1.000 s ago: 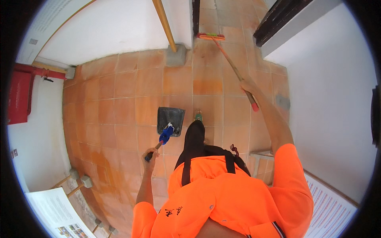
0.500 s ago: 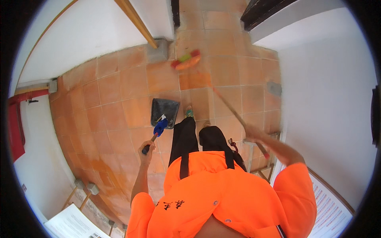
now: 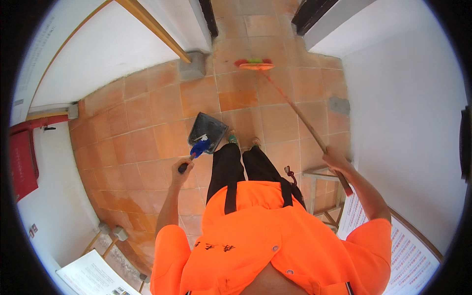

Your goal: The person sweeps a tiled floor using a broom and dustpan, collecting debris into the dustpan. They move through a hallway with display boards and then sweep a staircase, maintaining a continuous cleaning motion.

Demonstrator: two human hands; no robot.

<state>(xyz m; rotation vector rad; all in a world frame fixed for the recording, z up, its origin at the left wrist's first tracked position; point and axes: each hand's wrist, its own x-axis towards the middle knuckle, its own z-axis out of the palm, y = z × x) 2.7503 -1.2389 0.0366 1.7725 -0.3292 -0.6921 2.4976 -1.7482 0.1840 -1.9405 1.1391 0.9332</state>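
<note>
Left hand (image 3: 179, 175): because the dustpan (image 3: 215, 124) is out in front, the fingers wrap its dark-ended handle (image 3: 183, 168), a grip that probably steadies the pan.
Dustpan: black, turned askew on or just above the tiled floor (image 3: 142, 147), left of the shoes (image 3: 232, 139); contact with the tiles I cannot tell. Its mouth seems to face the floor's far edge, likely so the pale scraps (image 3: 203, 138) stay at the back.
Blue wrap (image 3: 200, 147): bunched about the handle's foot, perhaps securing it.
Broom (image 3: 298, 111): its red, green and orange head (image 3: 256, 66) is towards the floor's far edge, the stick slanting back rightwards.
Right hand (image 3: 336, 161): clasped round the upper stick, short of its end, presumably for reach.
Left surroundings: a red cabinet (image 3: 23, 162) at the wall, a printed board (image 3: 93, 273) near the floor's near-left corner.
Far edge: a grey block (image 3: 192, 66) carries a wooden post (image 3: 157, 27), and could obstruct the broom's leftward side.
Right edge: a stool-like frame (image 3: 313, 183) is near the right hand and may crowd the stick; another board (image 3: 393, 250) leans behind.
</note>
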